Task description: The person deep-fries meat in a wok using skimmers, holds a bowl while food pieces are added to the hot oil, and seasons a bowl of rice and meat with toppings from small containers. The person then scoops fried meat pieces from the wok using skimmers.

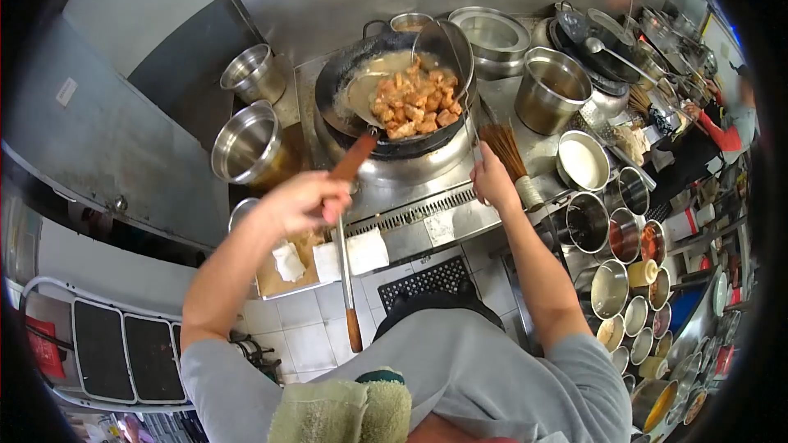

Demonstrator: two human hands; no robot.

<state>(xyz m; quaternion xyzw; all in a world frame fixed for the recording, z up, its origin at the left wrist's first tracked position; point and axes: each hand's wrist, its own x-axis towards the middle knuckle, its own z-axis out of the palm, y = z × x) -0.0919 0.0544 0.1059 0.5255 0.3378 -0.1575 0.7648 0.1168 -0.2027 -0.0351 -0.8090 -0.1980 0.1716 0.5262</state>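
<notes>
Fried, browned meat pieces (419, 102) are heaped in a black wok (327, 86) with cloudy liquid and a pale metal utensil head (361, 97). My left hand (308, 203) is curled at the lower end of a wooden handle (355, 157), which reaches the wok's near rim; its exact grip is partly hidden. Below that hand slants a long metal rod (343, 267) with a wooden end. My right hand (491, 176) is closed on the thin handle of a round strainer (447, 49), tilted up over the wok's right side. Beside this hand lies a bamboo wok brush (505, 152).
Steel pots (246, 143) stand left of the wok; a tall pot (554, 90) and a bowl of white contents (583, 160) stand right. Several seasoning containers (610, 289) crowd the right. White folded cloths (353, 254) lie at the front edge. Another person (730, 135) works far right.
</notes>
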